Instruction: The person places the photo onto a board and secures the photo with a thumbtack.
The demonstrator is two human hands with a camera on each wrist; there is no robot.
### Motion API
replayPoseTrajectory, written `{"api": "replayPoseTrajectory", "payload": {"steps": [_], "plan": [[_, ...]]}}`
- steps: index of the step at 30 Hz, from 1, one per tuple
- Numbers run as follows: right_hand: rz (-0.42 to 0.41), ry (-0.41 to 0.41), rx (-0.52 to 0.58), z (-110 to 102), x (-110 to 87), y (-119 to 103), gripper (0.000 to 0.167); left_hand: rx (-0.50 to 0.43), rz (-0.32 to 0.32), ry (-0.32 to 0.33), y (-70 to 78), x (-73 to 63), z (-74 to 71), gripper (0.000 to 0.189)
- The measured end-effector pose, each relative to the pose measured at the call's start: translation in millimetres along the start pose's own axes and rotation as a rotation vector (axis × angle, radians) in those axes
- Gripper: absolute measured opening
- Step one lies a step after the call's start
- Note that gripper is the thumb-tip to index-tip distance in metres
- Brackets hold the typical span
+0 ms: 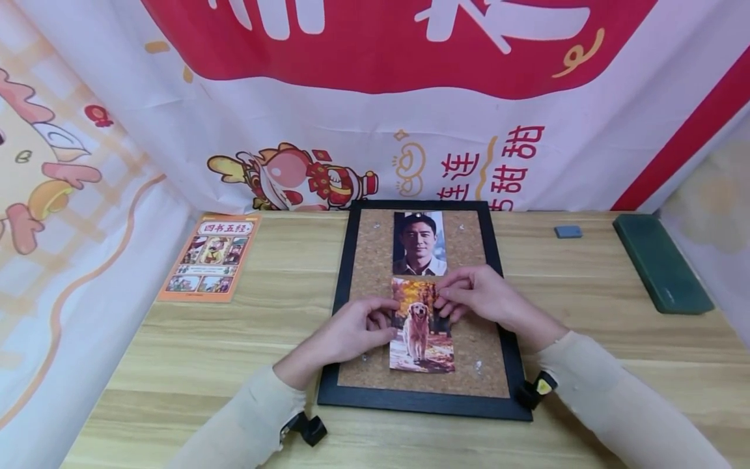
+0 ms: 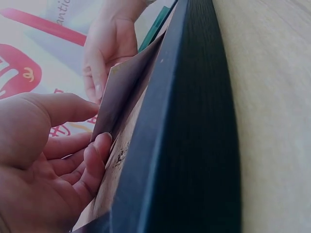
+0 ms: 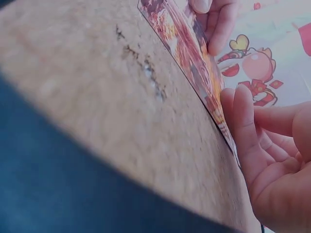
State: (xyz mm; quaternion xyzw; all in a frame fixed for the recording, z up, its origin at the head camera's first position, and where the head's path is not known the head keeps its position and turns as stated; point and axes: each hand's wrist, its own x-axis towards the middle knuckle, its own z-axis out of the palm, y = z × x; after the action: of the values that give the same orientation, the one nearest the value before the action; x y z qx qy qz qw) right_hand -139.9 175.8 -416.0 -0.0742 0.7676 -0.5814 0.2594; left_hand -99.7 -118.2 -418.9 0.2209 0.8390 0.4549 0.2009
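Note:
Over the middle of a black-framed cork board (image 1: 424, 407) is a photo of a golden dog (image 1: 417, 329) among autumn leaves. My left hand (image 1: 360, 326) holds its left edge between thumb and fingers. At the upper right edge, the fingers of my right hand (image 1: 477, 296) pinch the same photo. Seen from the left wrist, the photo (image 2: 124, 90) is tilted, with one edge raised off the cork; the right wrist view shows its printed side (image 3: 187, 53). Just above it, a portrait photo of a person (image 1: 419, 254) lies on the board, with a clear pushpin (image 1: 418, 214) at its top.
Several clear pushpins, one at the lower right (image 1: 478, 366), are stuck near the cork's corners. An orange booklet (image 1: 211, 260) lies left of the board. To the right are a small blue block (image 1: 568, 232) and a dark green case (image 1: 662, 264). Printed cloth (image 1: 351, 117) hangs behind.

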Motion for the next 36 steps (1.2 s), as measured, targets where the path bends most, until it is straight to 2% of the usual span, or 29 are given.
{"api": "replayPoseTrajectory", "payload": {"steps": [8,16,28,36], "plan": [[0.044,-0.009,0.015,10,16.1,-3,0.022,0.053,0.005,0.003,1.5,5.0,2.9,0.045],[0.067,-0.004,0.02,15,30.0,-7,0.021,0.059,0.004,-0.004,1.3,6.9,4.3,0.044],[0.163,-0.027,0.046,14,38.3,-17,0.025,0.058,0.005,0.002,2.5,5.7,4.2,0.043],[0.195,-0.021,-0.015,18,44.1,-22,0.023,0.069,0.0,0.016,1.0,4.8,3.1,0.043]]}}
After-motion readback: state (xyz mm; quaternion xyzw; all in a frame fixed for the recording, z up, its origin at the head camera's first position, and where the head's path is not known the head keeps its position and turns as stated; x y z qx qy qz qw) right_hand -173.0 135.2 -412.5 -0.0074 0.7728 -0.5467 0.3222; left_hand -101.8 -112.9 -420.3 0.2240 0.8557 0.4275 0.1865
